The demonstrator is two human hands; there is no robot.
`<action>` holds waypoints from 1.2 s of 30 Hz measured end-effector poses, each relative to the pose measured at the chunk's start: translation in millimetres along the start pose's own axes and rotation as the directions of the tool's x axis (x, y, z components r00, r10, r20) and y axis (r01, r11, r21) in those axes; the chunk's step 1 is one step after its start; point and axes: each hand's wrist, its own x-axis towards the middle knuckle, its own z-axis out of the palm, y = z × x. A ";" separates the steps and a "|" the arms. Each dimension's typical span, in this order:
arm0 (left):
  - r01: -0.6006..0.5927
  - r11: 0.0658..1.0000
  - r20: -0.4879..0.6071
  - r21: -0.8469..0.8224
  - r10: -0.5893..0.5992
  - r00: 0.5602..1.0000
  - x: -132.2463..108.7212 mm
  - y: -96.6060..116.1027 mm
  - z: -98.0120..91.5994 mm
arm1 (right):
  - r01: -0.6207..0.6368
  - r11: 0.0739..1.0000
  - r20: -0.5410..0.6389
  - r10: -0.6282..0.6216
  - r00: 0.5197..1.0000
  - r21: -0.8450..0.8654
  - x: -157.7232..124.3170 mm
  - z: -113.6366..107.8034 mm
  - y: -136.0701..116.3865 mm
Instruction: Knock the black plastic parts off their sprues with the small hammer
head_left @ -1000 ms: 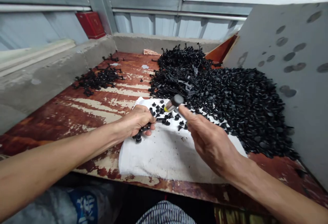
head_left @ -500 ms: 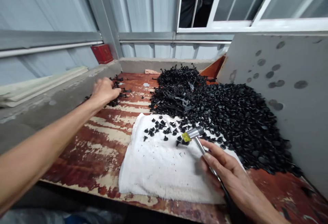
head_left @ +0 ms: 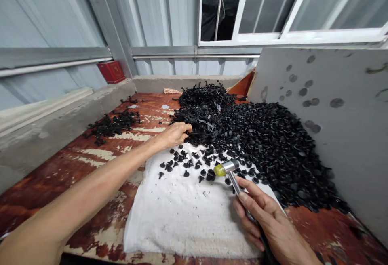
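My right hand (head_left: 257,208) is wrapped round the metal handle of a small two-faced mallet (head_left: 232,178). One face of its head is yellow, the other dark, and it hovers over the white cloth (head_left: 182,212). My left hand (head_left: 176,134) reaches to the left edge of a pile of black plastic parts (head_left: 200,115), thin stems and strips among them. Its fingers are curled together, and whatever they grip is hidden. Loose black flat-headed pieces (head_left: 186,173) lie scattered on the cloth's upper part, below my left hand.
A large heap of black flat-headed pieces (head_left: 273,148) spreads to the right against a grey board (head_left: 333,135). A smaller cluster of black parts (head_left: 115,124) sits at the left on the worn red table (head_left: 100,176). A red box (head_left: 111,72) stands on the ledge.
My left hand has moved right, from the small cluster at the left to the edge of the central pile. The right hand still holds the mallet over the cloth. The view has shifted slightly.
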 end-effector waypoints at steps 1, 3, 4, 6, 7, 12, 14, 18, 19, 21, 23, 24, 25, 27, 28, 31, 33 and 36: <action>-0.015 1.000 -0.004 0.007 0.015 1.000 -0.3 0.2 -1.4 | 0.000 1.000 0.005 0.000 1.000 0.012 0.6 -1.3 0.5; -0.036 0.999 -0.022 0.023 0.036 0.999 -0.8 4.3 -5.6 | -0.004 0.999 0.013 0.004 1.000 0.049 1.9 -4.2 1.0; -0.038 0.999 -0.042 0.029 0.039 0.998 -1.6 8.2 -8.7 | -0.004 0.997 0.020 0.002 1.000 0.074 2.5 -5.8 1.0; -0.019 1.000 -0.096 0.011 0.020 0.995 -6.0 18.4 -17.7 | 0.014 0.992 0.027 -0.018 0.999 0.124 3.5 -8.7 0.3; 0.001 1.000 -0.125 -0.020 -0.004 0.992 -10.0 24.0 -23.2 | 0.031 0.989 0.022 -0.034 0.999 0.144 3.7 -9.9 -0.2; 0.057 0.976 0.070 -0.210 -0.044 0.997 -43.4 47.7 -42.8 | 0.149 0.973 -0.083 -0.136 0.987 0.174 2.0 -11.9 -2.4; 0.082 0.963 0.155 -0.257 -0.042 0.987 -55.8 54.0 -41.2 | 0.186 0.972 -0.095 -0.174 0.980 0.140 2.1 -10.4 -3.2; 0.101 0.943 0.165 -0.316 -0.050 0.985 -65.4 62.5 -33.7 | 0.217 0.975 -0.035 -0.216 0.976 0.040 8.5 -3.3 -10.4; 0.091 0.942 0.133 -0.324 -0.050 0.990 -64.4 63.5 -33.6 | 0.226 0.974 -0.026 -0.225 0.974 0.018 11.3 -0.8 -13.8; 0.087 0.935 0.054 -0.344 -0.073 0.996 -59.4 63.2 -36.7 | 0.249 0.969 -0.027 -0.249 0.968 -0.011 17.4 4.4 -21.6; 0.133 0.902 0.012 -0.411 -0.141 0.990 -52.7 59.4 -42.4 | 0.268 0.963 -0.033 -0.269 0.963 -0.018 23.1 8.9 -28.7; 0.165 0.864 0.011 -0.476 -0.182 0.983 -49.6 56.4 -45.2 | 0.273 0.962 -0.033 -0.274 0.961 -0.016 25.6 10.7 -31.3; 0.195 0.810 0.023 -0.554 -0.219 0.975 -47.3 53.2 -47.4 | 0.276 0.961 -0.033 -0.276 0.961 -0.012 27.8 12.0 -33.3; 0.237 0.684 0.077 -0.690 -0.257 0.963 -45.3 47.3 -49.0 | 0.273 0.962 -0.031 -0.273 0.962 -0.009 32.0 13.8 -35.7; 0.249 0.634 0.108 -0.733 -0.252 0.962 -45.6 45.5 -48.3 | 0.270 0.963 -0.031 -0.270 0.962 -0.010 34.2 14.4 -36.5; 0.290 0.560 0.224 -0.776 -0.185 0.957 -48.8 46.9 -41.5 | 0.271 0.962 -0.038 -0.272 0.962 -0.020 42.2 16.9 -39.5; 0.323 0.524 0.300 -0.788 -0.132 0.945 -50.0 52.0 -35.2 | 0.279 0.960 -0.038 -0.279 0.959 -0.028 47.2 18.7 -42.0; 0.372 0.464 0.394 -0.804 -0.054 0.917 -47.8 60.4 -24.9 | 0.283 0.958 -0.023 -0.285 0.958 -0.043 48.9 18.7 -44.2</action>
